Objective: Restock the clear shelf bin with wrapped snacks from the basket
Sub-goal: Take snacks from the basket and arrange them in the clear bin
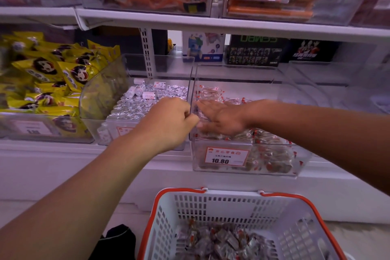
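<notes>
Right hand (221,117) is flat and open on the wrapped snacks (263,139) in the clear bin (249,170), left hand (168,121) curls on its wall, and more in the basket (211,202) look light, crinkly, slippery, so I'd scoop handfuls.

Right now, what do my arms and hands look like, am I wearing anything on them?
Both forearms are bare as far as the head view shows: no sleeves, gloves, watch or bracelets appear. The left hand and the right hand show no rings on the parts visible. Some fingers are hidden or blurred behind the clear plastic shelf bin, so those can't be checked.
</notes>
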The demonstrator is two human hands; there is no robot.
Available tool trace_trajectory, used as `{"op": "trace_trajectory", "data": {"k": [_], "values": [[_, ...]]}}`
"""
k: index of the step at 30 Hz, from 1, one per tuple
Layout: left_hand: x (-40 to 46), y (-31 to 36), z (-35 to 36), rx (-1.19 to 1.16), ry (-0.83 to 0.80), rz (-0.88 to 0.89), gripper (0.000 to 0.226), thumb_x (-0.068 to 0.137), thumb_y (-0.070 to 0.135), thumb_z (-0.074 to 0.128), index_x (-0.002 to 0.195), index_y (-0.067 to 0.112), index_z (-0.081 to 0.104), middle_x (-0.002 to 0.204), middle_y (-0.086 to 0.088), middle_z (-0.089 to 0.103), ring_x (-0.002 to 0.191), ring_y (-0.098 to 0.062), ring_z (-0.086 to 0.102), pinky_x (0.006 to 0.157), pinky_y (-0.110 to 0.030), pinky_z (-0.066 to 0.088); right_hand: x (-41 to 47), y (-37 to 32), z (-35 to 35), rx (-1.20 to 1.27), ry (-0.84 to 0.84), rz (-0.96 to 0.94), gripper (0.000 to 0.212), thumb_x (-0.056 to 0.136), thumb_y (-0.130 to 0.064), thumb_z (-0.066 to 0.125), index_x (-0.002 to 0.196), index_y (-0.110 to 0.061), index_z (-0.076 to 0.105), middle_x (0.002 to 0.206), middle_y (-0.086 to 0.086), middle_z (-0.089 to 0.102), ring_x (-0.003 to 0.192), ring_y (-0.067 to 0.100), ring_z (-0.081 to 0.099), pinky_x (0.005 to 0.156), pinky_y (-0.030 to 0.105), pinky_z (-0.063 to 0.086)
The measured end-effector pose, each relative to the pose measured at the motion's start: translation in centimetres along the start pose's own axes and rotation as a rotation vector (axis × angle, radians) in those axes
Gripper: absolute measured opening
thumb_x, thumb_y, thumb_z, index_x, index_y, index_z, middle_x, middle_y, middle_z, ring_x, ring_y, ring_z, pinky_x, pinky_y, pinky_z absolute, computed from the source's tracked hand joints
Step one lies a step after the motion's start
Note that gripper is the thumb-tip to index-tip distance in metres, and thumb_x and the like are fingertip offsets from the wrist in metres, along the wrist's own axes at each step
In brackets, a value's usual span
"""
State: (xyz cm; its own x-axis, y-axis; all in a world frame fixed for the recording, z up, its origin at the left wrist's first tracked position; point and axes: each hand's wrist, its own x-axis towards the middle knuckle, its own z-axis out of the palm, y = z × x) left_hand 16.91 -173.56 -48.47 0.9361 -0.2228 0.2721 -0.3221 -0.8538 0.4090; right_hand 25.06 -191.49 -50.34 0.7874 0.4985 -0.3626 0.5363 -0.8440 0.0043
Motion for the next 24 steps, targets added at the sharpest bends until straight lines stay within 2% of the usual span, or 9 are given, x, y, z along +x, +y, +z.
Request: {"op": "trace_trajectory", "data": {"k": [7,10,12,14,15,17,20,22,24], "values": [[-0.7,0.2,-0.4,0.002,0.037,-0.004,0.045,0.098,0.035,0.050,0.063,0.009,0.060,0.061,-0.010,0.061,0.061,-0.028,0.059,0.060,-0.037,0.049,-1.1,-1.1,-0.7,0.070,0.111,0.031,0.079,0.099,-0.063,0.019,0.156,-0.017,-0.012,0.164,0.004,-0.015,0.150,0.021,-0.014,0.123,0.050,0.001],[-1.6,0.3,-2.1,-0.099,0.046,-0.061,0.053,0.094,0.040,0.048,0.059,0.006,0.067,0.053,-0.008,0.065,0.052,-0.025,0.063,0.055,-0.033,0.051,-4.3,-2.4,-2.1,0.247,0.470,-0.011,0.068,0.102,-0.054,0.029,0.156,-0.012,0.020,0.162,0.011,0.020,0.150,0.022,0.017,0.122,0.040,0.017],[-3.0,0.2,-2.9,-0.282,-0.294,-0.150,0.046,0.084,0.039,0.051,0.053,0.010,0.069,0.045,-0.005,0.062,0.036,-0.015,0.053,0.042,-0.020,0.040,-7.5,-3.6,-1.0,0.306,0.976,-0.118,0.045,0.103,-0.046,0.037,0.128,-0.016,0.059,0.125,0.005,0.063,0.116,0.016,0.057,0.097,0.031,0.046],[-4.3,0.1,-2.2,-0.247,-0.789,-0.279,0.042,0.077,0.040,0.050,0.054,0.012,0.071,0.047,-0.005,0.063,0.034,-0.012,0.049,0.037,-0.016,0.033,-10.7,-4.9,2.6,0.367,1.377,-0.220,0.033,0.103,-0.033,0.042,0.084,-0.015,0.062,0.075,-0.004,0.058,0.069,0.010,0.053,0.064,0.021,0.040],[-5.0,0.1,-0.8,-0.123,-0.984,-0.313,0.042,0.080,0.039,0.049,0.058,0.012,0.072,0.051,-0.004,0.065,0.037,-0.012,0.053,0.038,-0.015,0.034,-11.7,-5.5,5.4,0.410,1.453,-0.229,0.036,0.103,-0.028,0.044,0.073,-0.013,0.056,0.065,-0.004,0.050,0.060,0.011,0.045,0.059,0.020,0.032],[-5.9,0.0,3.3,0.138,-1.167,-0.339,0.036,0.092,0.032,0.047,0.072,0.013,0.070,0.059,-0.003,0.070,0.044,-0.012,0.060,0.043,-0.015,0.041,-11.8,-6.0,11.7,0.467,1.362,-0.161,0.039,0.101,-0.024,0.045,0.064,-0.013,0.049,0.059,0.000,0.044,0.054,0.017,0.042,0.056,0.025,0.028],[-8.0,-0.3,11.2,0.255,-1.151,-0.340,0.024,0.098,0.028,0.050,0.104,0.008,0.062,0.097,-0.014,0.072,0.067,-0.023,0.069,0.058,-0.029,0.057,-10.0,-5.8,21.8,0.504,0.744,0.059,0.034,0.100,-0.031,0.048,0.069,-0.017,0.050,0.067,0.007,0.060,0.066,0.028,0.060,0.059,0.035,0.040],[-10.2,-1.1,16.3,0.276,-1.120,-0.309,0.035,0.098,0.032,0.053,0.121,0.007,0.058,0.115,-0.014,0.064,0.081,-0.027,0.067,0.065,-0.035,0.058,-9.8,-4.8,28.8,0.539,0.215,0.215,0.026,0.099,-0.039,0.051,0.095,-0.016,0.063,0.103,0.010,0.069,0.100,0.032,0.063,0.081,0.037,0.048],[-13.1,-1.7,21.3,0.213,-1.118,-0.325,0.051,0.097,0.037,0.055,0.139,0.009,0.047,0.127,-0.016,0.058,0.081,-0.025,0.061,0.061,-0.034,0.054,-11.5,-3.7,35.1,0.561,-0.175,0.407,0.048,0.094,-0.043,0.058,0.133,-0.016,0.055,0.141,0.013,0.051,0.128,0.033,0.049,0.105,0.039,0.041]]}}
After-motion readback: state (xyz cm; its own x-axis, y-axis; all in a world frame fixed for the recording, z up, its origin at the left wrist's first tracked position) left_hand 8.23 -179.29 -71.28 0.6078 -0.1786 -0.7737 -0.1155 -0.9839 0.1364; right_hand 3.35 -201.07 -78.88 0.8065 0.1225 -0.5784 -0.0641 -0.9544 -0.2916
